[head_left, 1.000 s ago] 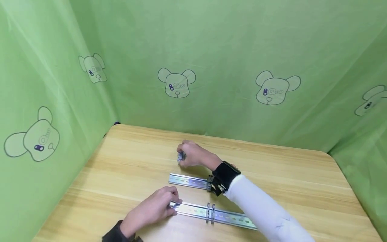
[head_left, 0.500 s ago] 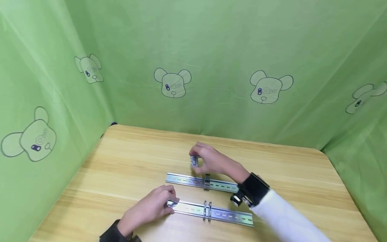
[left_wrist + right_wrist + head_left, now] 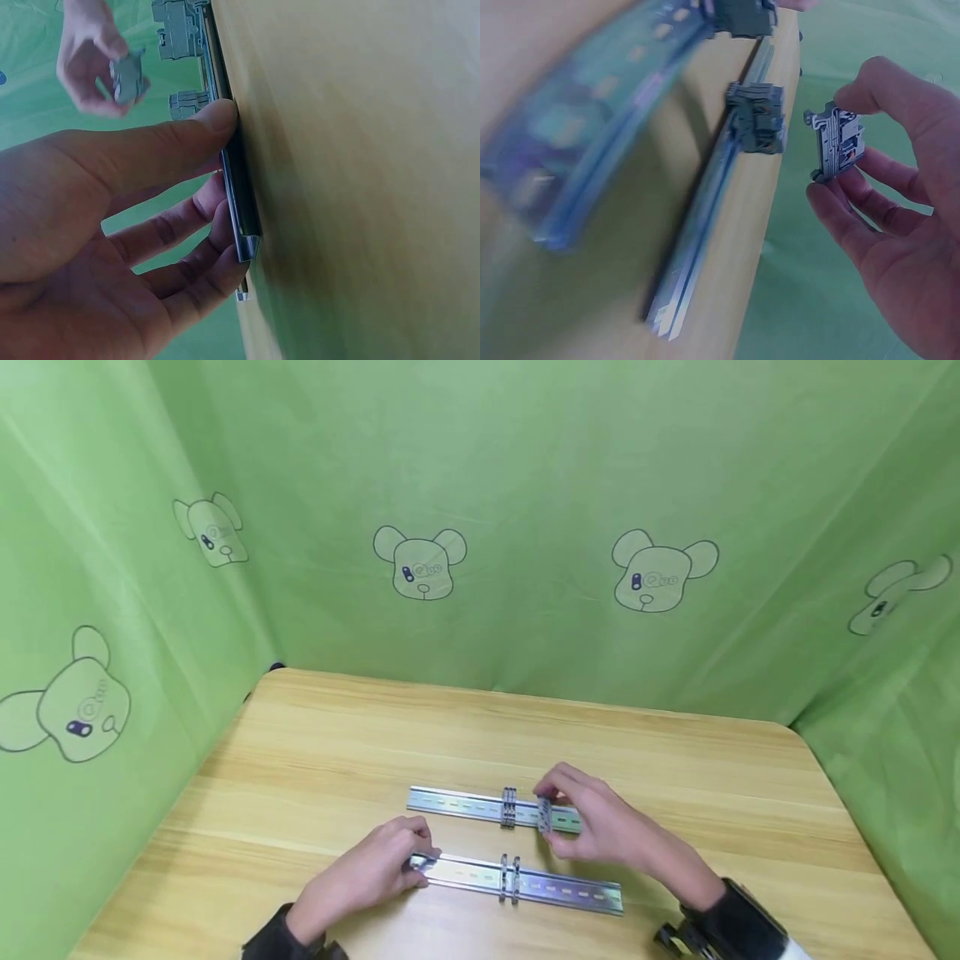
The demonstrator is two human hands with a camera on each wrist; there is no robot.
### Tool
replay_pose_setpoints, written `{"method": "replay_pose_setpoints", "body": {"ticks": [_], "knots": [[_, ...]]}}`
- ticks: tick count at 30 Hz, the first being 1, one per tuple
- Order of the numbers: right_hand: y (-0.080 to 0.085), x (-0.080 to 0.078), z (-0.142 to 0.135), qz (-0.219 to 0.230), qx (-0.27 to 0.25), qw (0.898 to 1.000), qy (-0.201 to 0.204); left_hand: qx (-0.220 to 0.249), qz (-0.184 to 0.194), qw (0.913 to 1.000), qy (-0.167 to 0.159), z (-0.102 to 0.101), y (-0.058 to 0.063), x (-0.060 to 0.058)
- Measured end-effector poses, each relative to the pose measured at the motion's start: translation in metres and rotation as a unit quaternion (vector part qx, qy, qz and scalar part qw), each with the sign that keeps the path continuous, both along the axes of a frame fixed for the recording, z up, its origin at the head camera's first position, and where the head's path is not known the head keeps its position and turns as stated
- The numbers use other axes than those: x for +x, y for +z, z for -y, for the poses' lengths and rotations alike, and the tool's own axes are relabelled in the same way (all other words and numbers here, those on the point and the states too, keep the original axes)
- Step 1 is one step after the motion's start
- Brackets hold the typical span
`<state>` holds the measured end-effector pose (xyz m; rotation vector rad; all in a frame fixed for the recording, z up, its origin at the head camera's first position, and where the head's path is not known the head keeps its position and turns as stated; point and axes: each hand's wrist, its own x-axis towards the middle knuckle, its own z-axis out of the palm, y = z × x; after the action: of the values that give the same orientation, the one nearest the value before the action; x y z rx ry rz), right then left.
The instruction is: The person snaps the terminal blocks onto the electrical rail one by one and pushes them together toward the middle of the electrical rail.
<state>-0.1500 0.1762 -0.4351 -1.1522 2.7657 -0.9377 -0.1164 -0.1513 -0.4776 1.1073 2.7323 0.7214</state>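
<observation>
My left hand [image 3: 367, 872] grips the left end of the near slotted metal DIN rail [image 3: 562, 891], its thumb along the edge in the left wrist view. Two thin upright pieces, set slightly apart, sit mid-rail. Between thumb and fingertips, my right hand [image 3: 607, 822] pinches a grey terminal block [image 3: 838, 142]. In the head view that block overlaps the right half of the far DIN rail [image 3: 453, 803]; the right wrist view shows it held off the rail, metal parts visible in its side. A tight group of grey terminal blocks [image 3: 508, 808] is mounted mid-way along the far rail.
Both rails lie roughly parallel on a wood-grain table [image 3: 337, 727]. Green curtains [image 3: 525, 460] with printed bear heads rise behind the table's back edge and at both sides.
My right hand has carried the terminal block from beyond the far rail rightward and toward me, over that rail's right half. My left hand keeps its grip on the near rail.
</observation>
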Motion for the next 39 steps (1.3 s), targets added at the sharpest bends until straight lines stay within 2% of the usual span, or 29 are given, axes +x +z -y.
{"method": "replay_pose_setpoints", "body": {"ticks": [6,12,18,22,27,32,35,39], "knots": [[-0.016,0.028,-0.031,-0.025,-0.064,0.998,0.010,0.007,0.004,1.0000,-0.005,-0.001,-0.002,0.000],[-0.034,0.049,-0.058,-0.013,-0.106,0.994,-0.003,0.009,0.001,1.0000,-0.003,0.000,-0.004,0.000],[-0.042,0.066,-0.078,-0.013,-0.133,0.991,-0.008,0.011,0.004,0.9999,-0.004,-0.001,-0.002,0.000],[-0.047,0.073,-0.087,-0.022,-0.137,0.990,0.000,0.009,-0.002,1.0000,-0.002,-0.002,-0.002,0.001],[-0.054,0.080,-0.096,-0.044,-0.089,0.995,-0.029,0.005,-0.010,0.9999,-0.003,-0.002,-0.002,0.002],[-0.057,0.083,-0.100,-0.007,-0.086,0.995,-0.043,0.007,-0.002,1.0000,-0.001,0.000,-0.003,0.002],[-0.059,0.084,-0.102,0.009,-0.102,0.994,-0.038,0.005,0.009,0.9999,0.000,0.001,-0.003,0.002],[-0.063,0.085,-0.103,0.026,-0.132,0.991,-0.023,0.000,0.005,1.0000,-0.005,0.001,-0.003,0.003]]}}
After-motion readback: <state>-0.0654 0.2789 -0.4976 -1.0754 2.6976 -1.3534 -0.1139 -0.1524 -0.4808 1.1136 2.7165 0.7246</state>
